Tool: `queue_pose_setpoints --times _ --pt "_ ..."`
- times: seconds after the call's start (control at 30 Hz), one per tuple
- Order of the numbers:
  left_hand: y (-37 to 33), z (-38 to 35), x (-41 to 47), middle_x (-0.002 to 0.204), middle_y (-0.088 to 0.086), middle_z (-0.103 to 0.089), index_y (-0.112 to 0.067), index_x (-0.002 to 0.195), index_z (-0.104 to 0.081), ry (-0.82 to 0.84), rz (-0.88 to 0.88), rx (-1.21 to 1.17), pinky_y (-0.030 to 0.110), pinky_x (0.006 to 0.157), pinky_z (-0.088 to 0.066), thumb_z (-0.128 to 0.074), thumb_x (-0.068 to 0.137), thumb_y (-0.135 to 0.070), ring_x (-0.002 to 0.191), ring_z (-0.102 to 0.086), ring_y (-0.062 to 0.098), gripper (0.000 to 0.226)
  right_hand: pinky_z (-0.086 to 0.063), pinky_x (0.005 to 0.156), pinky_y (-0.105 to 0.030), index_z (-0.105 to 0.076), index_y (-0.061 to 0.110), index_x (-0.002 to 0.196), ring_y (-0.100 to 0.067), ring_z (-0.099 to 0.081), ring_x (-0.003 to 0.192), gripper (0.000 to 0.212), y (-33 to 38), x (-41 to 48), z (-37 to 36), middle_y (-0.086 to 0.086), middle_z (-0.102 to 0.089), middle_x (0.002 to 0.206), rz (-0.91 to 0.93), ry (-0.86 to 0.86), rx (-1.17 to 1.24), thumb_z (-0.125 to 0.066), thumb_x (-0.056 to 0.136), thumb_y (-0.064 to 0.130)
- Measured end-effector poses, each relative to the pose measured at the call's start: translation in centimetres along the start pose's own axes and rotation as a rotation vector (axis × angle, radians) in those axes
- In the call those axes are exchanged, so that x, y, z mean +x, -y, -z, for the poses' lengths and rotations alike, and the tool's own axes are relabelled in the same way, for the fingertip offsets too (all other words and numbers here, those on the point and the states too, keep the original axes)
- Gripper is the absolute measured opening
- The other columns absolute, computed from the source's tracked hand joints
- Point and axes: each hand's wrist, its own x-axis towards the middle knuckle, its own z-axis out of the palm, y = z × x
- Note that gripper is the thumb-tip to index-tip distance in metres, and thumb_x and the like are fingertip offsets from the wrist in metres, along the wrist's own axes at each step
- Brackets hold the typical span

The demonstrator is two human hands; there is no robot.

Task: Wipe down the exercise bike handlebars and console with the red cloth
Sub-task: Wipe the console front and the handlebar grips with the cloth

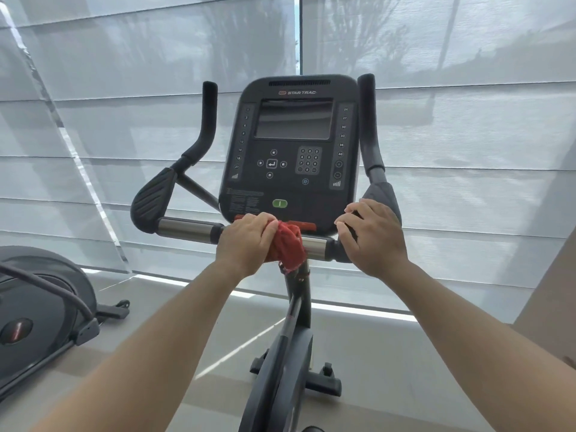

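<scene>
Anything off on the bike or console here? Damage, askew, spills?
Nothing stands out. Left hand grips the red cloth on the handlebar; right hand holds the handlebar's right end. The console looks intact, screen dark.

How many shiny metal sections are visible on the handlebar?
2. On the handlebar, one metal section left of the left hand; the other between the red cloth and right hand. Hands may hide more.

The pale floor (243, 332) is carrying the bike (290, 338), which is standing on its base with a black foot bar (324, 381) resting flat. A grey machine (40, 307) is sitting well to the left, and strips of light (240, 350) are lying across the floor between them.
</scene>
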Motion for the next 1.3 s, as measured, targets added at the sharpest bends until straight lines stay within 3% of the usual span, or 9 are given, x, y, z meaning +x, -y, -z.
queue_pose_setpoints --times 0.13,0.43,0.53,0.67,0.87,1.03,1.13,1.3 --pt "0.7 -0.1 0.4 0.092 0.010 -0.061 -0.015 0.098 -0.056 -0.065 0.151 0.060 0.040 0.084 -0.040 -0.025 0.099 -0.034 0.089 -0.055 0.030 0.037 -0.033 0.103 -0.040 -0.070 0.024 0.089 -0.021 -0.048 0.114 0.048 0.0 0.0 0.1 0.003 -0.062 0.105 -0.006 0.017 0.014 -0.025 0.088 0.043" --pt "-1.9 -1.1 -0.2 0.104 0.007 -0.062 -0.016 0.106 -0.059 -0.094 0.102 -0.018 0.037 0.093 -0.036 -0.034 0.099 -0.027 0.097 -0.052 0.024 0.028 -0.034 0.103 -0.039 -0.069 0.023 0.092 -0.022 -0.050 0.114 0.049 -0.6 0.1 -0.1 0.005 -0.065 0.102 0.021 -0.009 0.081 -0.024 0.089 0.041" --pt "-5.0 -2.1 -0.8 0.107 0.000 -0.062 -0.020 0.107 -0.060 -0.091 -0.017 -0.023 0.036 0.097 -0.038 -0.031 0.098 -0.032 0.100 -0.052 0.019 0.032 -0.035 0.102 -0.038 -0.067 0.022 0.095 -0.020 -0.052 0.111 0.047 -0.9 0.5 0.2 0.005 -0.066 0.102 0.032 -0.006 0.163 -0.024 0.090 0.037" --pt "-7.5 -3.2 -0.6 0.098 -0.003 -0.062 -0.023 0.103 -0.060 -0.124 -0.100 0.055 0.032 0.084 -0.039 -0.028 0.098 -0.034 0.090 -0.054 0.017 0.034 -0.036 0.101 -0.040 -0.066 0.016 0.098 -0.019 -0.052 0.110 0.042 -2.5 2.3 1.0 0.001 -0.064 0.106 0.019 0.008 0.307 -0.027 0.091 0.031" --pt "-6.3 -2.4 0.9 0.081 0.000 -0.062 -0.021 0.090 -0.060 -0.120 -0.042 0.154 0.036 0.069 -0.048 -0.019 0.097 -0.036 0.077 -0.056 0.022 0.044 -0.021 0.111 -0.039 -0.067 0.028 0.106 -0.014 -0.036 0.129 0.056 -4.0 3.0 0.5 0.008 -0.057 0.126 -0.017 0.124 0.197 -0.015 0.089 0.040" --pt "-5.3 -3.1 0.3 0.071 -0.001 -0.063 -0.017 0.081 -0.065 -0.324 -0.085 0.108 0.034 0.058 -0.049 -0.020 0.094 -0.035 0.063 -0.056 0.020 0.050 -0.019 0.110 -0.034 -0.068 0.031 0.101 -0.010 -0.035 0.128 0.061 -3.9 2.8 0.4 0.011 -0.057 0.125 -0.039 0.112 0.213 -0.010 0.087 0.044" --pt "-5.2 -3.8 0.0 0.072 0.001 -0.064 -0.015 0.081 -0.066 -0.394 -0.101 0.081 0.034 0.060 -0.049 -0.026 0.095 -0.028 0.063 -0.056 0.020 0.045 -0.020 0.106 -0.031 -0.069 0.032 0.097 -0.009 -0.037 0.125 0.063 -4.0 2.9 0.4 0.012 -0.059 0.121 -0.045 0.088 0.233 -0.009 0.084 0.047" --pt "-5.1 -3.8 -0.2 0.076 0.003 -0.065 -0.014 0.085 -0.066 -0.379 -0.129 0.049 0.033 0.066 -0.048 -0.025 0.096 -0.029 0.066 -0.056 0.021 0.045 -0.025 0.109 -0.040 -0.071 0.032 0.093 -0.011 -0.040 0.123 0.057 -3.9 3.2 0.3 0.012 -0.060 0.117 -0.059 0.075 0.253 -0.016 0.088 0.046"
